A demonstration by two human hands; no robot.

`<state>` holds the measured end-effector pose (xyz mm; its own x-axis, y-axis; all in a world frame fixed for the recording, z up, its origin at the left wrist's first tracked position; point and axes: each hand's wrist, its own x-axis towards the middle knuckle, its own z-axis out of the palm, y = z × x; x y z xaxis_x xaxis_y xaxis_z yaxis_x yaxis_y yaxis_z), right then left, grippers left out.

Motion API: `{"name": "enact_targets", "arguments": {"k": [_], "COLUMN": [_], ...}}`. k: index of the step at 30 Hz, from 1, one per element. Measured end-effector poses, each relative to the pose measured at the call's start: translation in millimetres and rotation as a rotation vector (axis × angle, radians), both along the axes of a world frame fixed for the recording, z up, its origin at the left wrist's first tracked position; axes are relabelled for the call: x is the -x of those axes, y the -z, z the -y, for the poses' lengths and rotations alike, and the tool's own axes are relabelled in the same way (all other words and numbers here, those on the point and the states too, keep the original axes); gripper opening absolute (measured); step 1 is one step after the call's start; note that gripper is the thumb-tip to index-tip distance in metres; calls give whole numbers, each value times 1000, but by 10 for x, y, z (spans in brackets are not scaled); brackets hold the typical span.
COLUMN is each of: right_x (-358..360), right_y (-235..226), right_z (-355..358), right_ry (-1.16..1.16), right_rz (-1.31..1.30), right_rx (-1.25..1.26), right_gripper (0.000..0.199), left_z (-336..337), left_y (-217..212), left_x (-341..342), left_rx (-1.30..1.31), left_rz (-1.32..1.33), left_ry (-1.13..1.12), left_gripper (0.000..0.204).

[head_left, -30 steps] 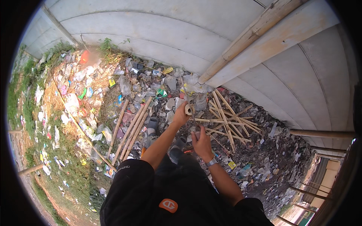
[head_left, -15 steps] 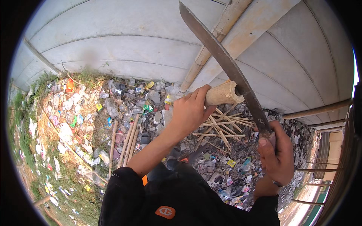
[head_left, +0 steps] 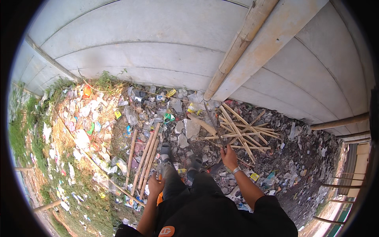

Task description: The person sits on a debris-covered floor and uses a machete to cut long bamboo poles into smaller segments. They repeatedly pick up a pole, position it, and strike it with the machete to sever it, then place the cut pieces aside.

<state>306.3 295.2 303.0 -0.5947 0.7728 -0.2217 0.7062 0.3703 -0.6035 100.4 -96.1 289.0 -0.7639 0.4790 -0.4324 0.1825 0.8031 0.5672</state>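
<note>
My right hand (head_left: 229,158), a watch on its wrist, grips a machete (head_left: 213,122) low in front of me. The dark blade points away toward the wall, close beside a short thick bamboo piece (head_left: 202,125) on the ground. Crossed over one another to the right of the blade lie several split bamboo strips (head_left: 246,136). My left hand (head_left: 156,185) hangs low at my left side with its fingers loosely bent and apart, nothing seen in it. Close by it lie several round bamboo poles (head_left: 147,158).
A grey panel wall (head_left: 150,59) stands ahead, with a bamboo post (head_left: 233,55) leaning beside a concrete pillar (head_left: 268,47). Litter and broken concrete lumps (head_left: 192,129) surround my feet. Grass (head_left: 47,185) grows at left, crossed by a long thin pole (head_left: 94,168).
My left hand has let go of the bamboo piece it held up and has dropped to my left side. The right hand has lowered the machete from in front of the wall toward the ground.
</note>
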Motion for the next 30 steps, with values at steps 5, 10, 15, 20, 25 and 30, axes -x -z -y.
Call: {"name": "enact_targets", "arguments": {"k": [5, 10, 15, 20, 25, 30], "right_x": [380, 244, -77, -319, -125, 396], "right_y": [-347, -1916, -3769, -4973, -4872, -938], "right_z": [-106, -174, -88, 127, 238, -77], "right_ry": [66, 39, -25, 51, -118, -22], "right_rz": [-195, -191, -76, -57, 144, 70], "right_rx": [-4, -19, 50, -37, -54, -63], "right_gripper": [36, 39, 35, 28, 26, 35], "left_z": [-541, -2168, -3552, -3680, -3536, -2688], "left_y": [99, -89, -632, -1503, -1293, 811], "left_x": [379, 569, 372, 157, 93, -228], "left_rx": [-156, -468, -644, -686, -739, -362], "left_rz": [-83, -285, -343, -292, -184, -60], "left_ry": [79, 341, 660, 742, 692, 422], "left_gripper": [75, 109, 81, 53, 69, 113]}}
